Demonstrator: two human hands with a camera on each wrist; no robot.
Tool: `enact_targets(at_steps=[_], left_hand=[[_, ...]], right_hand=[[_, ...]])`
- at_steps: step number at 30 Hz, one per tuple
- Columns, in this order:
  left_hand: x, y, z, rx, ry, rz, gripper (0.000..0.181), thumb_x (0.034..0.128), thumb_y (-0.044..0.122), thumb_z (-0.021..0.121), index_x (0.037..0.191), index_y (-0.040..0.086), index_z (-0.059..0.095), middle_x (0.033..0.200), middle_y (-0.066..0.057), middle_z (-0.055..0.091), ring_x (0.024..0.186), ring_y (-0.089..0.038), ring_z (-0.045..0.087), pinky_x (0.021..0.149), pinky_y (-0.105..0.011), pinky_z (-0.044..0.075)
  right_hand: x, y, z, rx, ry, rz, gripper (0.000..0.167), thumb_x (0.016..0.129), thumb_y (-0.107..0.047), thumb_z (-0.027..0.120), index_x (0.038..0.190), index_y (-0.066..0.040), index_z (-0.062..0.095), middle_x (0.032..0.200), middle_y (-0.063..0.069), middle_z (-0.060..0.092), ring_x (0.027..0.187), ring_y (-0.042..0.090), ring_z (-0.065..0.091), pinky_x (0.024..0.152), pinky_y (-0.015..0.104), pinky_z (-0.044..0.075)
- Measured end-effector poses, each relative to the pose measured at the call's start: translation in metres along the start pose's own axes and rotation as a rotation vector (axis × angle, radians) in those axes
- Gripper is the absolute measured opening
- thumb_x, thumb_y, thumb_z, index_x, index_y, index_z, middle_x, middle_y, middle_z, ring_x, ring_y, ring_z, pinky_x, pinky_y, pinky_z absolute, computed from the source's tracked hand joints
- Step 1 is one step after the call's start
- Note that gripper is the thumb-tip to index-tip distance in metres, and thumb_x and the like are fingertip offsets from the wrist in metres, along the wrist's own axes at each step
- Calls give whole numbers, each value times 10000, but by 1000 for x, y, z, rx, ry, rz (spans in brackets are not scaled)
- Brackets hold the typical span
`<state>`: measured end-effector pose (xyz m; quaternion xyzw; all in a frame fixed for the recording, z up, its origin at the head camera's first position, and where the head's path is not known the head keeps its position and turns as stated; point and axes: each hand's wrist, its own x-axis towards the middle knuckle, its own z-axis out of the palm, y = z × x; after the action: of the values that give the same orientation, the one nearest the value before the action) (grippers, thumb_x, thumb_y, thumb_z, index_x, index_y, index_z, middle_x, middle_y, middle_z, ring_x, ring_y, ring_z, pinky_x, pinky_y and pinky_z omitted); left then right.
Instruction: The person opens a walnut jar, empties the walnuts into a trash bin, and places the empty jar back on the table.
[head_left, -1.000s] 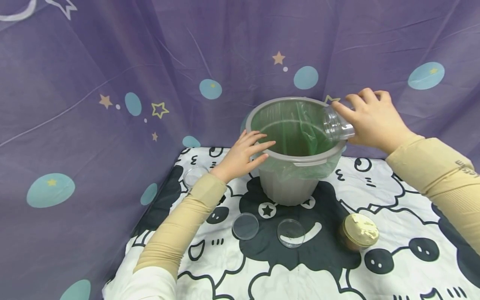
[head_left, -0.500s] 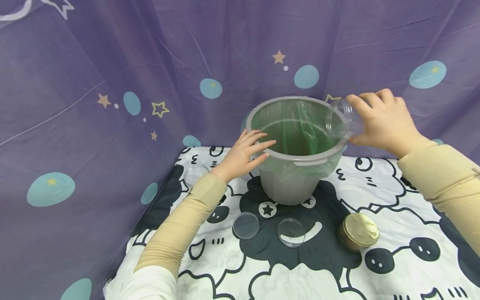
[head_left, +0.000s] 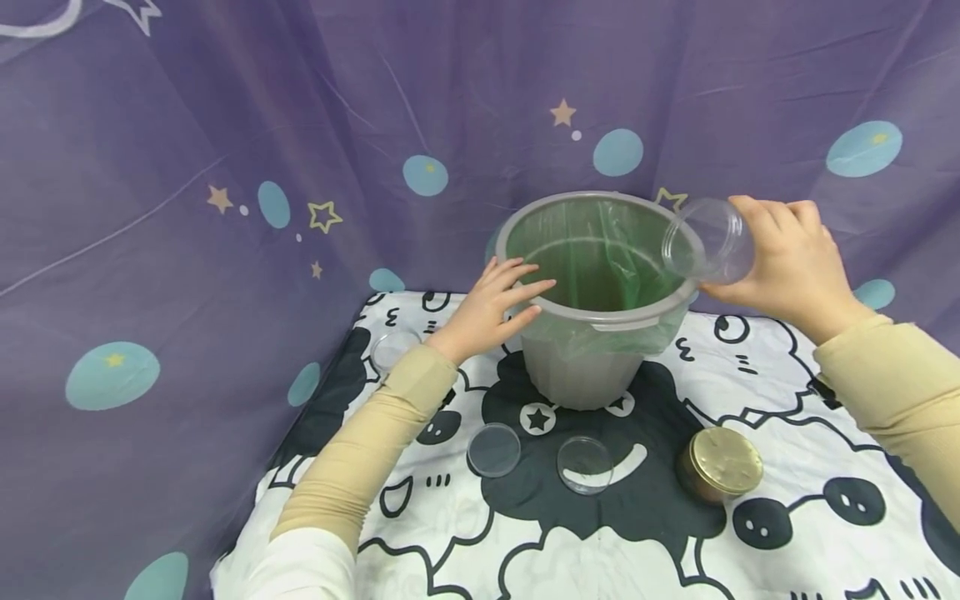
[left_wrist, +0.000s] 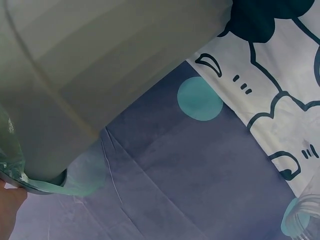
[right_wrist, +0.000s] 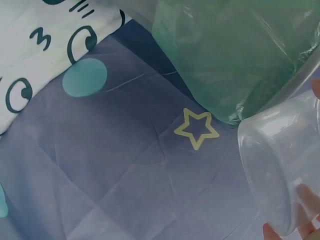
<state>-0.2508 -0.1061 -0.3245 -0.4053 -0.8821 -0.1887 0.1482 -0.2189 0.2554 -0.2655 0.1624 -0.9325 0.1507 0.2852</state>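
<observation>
My right hand (head_left: pixel 795 258) grips a clear plastic jar (head_left: pixel 708 242), its fingers and thumb around the sides. The jar lies tilted over the right rim of a grey bin (head_left: pixel 577 375) and points in toward it. In the right wrist view the jar (right_wrist: pixel 280 160) looks see-through, with fingertips showing behind its wall. A green plastic bag (head_left: pixel 637 250) lines the bin and folds out over its rim. On the bin's left rim rests my left hand (head_left: pixel 491 308), its fingers spread and fairly straight. In the left wrist view only part of that hand (left_wrist: pixel 10 205) shows at the rim.
In front of the bin lie a greyish round lid (head_left: pixel 493 450) and a clear round lid (head_left: pixel 585 465). A gold-topped jar (head_left: pixel 723 462) stands at the right. Behind my left arm is a clear round container (head_left: pixel 393 348). A purple curtain (head_left: pixel 300 125) hangs behind.
My right hand has drawn back to the right with the clear jar, from inside the bin's mouth to over its rim; the jar has turned a little. The left hand stays put.
</observation>
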Motion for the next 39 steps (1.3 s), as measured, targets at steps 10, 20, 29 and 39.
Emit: enact_targets(at_steps=[10, 20, 29, 39], left_hand=[[-1, 0, 1, -7, 2, -4, 412, 985, 330, 497, 1383, 221, 505, 1451, -91, 423, 1409, -270, 268, 1182, -508, 70], [-1, -1, 1, -15, 7, 3, 414, 985, 327, 498, 1386, 221, 500, 1453, -94, 419, 1410, -273, 265, 1175, -527, 84], [0, 1, 4, -19, 15, 5, 409, 980, 309, 512, 1378, 211, 511, 1447, -96, 427, 1409, -266, 267, 1176, -523, 80], [0, 0, 3, -24, 24, 8, 406, 979, 303, 516, 1373, 206, 517, 1444, -97, 428, 1409, -265, 267, 1175, -527, 89]], right_hand=[[-19, 7, 1, 130, -19, 142, 946, 528, -229, 874, 1353, -61, 443, 1254, 229, 532, 1066, 474, 358, 756, 632, 333], [-50, 30, 15, 225, 68, 158, 965, 437, -133, 885, 1288, 40, 465, 1157, 278, 547, 956, 481, 447, 859, 514, 221], [-81, 50, 32, 267, -12, 332, 981, 513, -152, 905, 1339, 25, 408, 1182, 290, 510, 1005, 496, 359, 759, 492, 245], [-110, 74, 55, 293, -133, 420, 979, 601, -223, 883, 1388, 17, 352, 1212, 313, 474, 1008, 535, 360, 731, 523, 306]])
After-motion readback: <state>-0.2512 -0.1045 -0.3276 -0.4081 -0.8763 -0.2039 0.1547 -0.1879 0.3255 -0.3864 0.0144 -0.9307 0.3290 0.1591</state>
